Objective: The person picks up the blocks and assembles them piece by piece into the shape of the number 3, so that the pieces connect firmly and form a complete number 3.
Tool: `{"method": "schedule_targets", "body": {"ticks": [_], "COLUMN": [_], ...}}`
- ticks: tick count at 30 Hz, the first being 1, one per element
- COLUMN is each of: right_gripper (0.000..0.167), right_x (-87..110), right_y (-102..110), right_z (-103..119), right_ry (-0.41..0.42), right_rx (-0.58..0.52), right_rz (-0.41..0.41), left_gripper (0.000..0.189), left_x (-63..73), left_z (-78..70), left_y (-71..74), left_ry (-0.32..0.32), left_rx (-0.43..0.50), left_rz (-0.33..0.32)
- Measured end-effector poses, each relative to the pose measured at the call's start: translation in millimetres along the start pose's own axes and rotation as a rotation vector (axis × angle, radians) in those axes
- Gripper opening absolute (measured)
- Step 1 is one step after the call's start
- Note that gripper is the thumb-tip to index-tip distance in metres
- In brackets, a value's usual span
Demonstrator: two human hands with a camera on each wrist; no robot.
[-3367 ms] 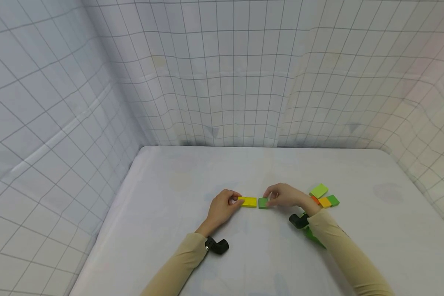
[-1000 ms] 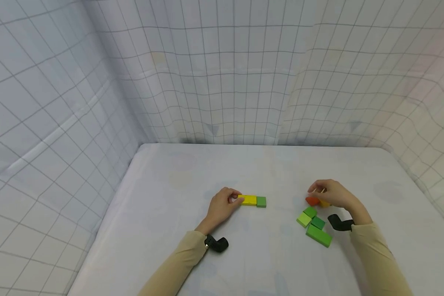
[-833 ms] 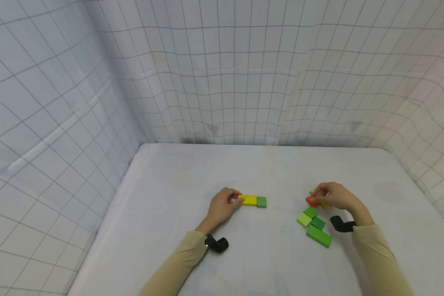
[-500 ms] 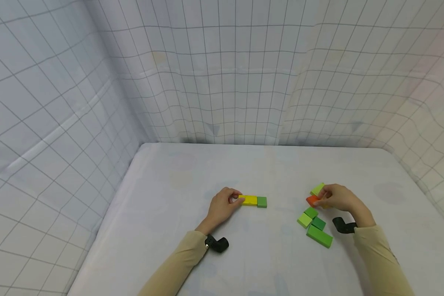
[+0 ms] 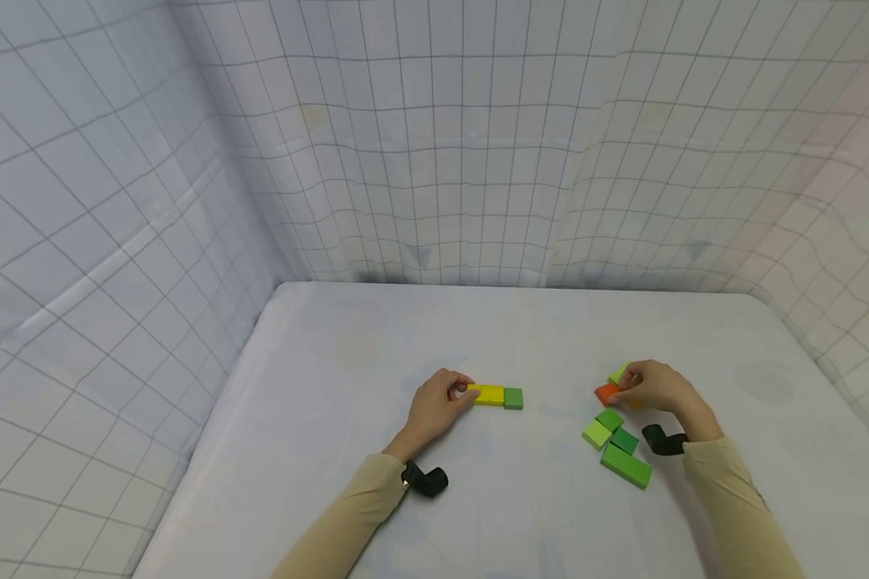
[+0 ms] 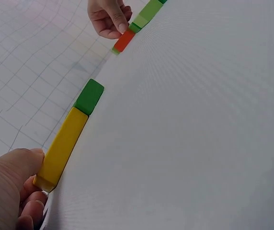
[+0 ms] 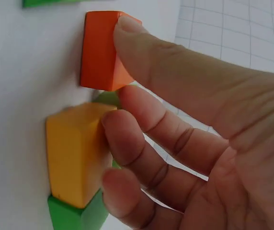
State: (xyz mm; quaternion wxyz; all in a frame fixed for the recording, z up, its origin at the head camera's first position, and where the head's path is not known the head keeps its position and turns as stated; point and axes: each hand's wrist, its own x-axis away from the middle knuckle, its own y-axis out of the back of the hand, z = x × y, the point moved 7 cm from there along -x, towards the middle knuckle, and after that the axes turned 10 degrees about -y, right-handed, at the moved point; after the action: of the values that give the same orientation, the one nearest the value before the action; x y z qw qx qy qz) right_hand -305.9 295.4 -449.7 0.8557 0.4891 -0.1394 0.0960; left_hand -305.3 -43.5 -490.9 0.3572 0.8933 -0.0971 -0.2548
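In the head view my left hand [image 5: 438, 406] holds the near end of a long yellow block [image 6: 62, 148] between thumb and fingers. A small green block [image 6: 89, 97] stands against the yellow block's far end, in line with it. At the right, my right hand [image 5: 655, 388] pinches an orange-red block [image 7: 98, 50] between thumb and index finger. Beside it stands an amber block [image 7: 70, 155], close to or touching the other curled fingers. Beyond these fingers lies a lime block [image 5: 618, 374], partly hidden by the hand.
Nearer on the white table [image 5: 362, 523] lies a cluster: a green block [image 5: 610, 418], a light green block [image 5: 597, 434], a dark green block [image 5: 624, 440] and a long green block [image 5: 626, 466]. A grid-patterned cloth [image 5: 420, 145] rises behind the table.
My right hand has left the small green block, which now meets the yellow one, and gone right to the orange-red block, latterly shifting it slightly left. The left hand stays put.
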Motion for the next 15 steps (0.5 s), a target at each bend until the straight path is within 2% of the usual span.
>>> {"method": "schedule_targets", "body": {"ticks": [5, 15], "right_gripper": [0.036, 0.024], "right_x": [-2.4, -1.9], "right_y": [-5.4, -14.3], "right_z": [5.9, 25.9], "right_ry": [0.027, 0.084], "right_rx": [-0.003, -0.015], "right_rz": [0.017, 0.027], "left_gripper": [0.023, 0.023], "left_x": [1.0, 1.0], "left_z": [-0.3, -1.4], "left_y": [-0.3, 1.1], "left_ry": [0.005, 0.011], "left_rx": [0.010, 0.005], "left_rz": [0.003, -0.004]}}
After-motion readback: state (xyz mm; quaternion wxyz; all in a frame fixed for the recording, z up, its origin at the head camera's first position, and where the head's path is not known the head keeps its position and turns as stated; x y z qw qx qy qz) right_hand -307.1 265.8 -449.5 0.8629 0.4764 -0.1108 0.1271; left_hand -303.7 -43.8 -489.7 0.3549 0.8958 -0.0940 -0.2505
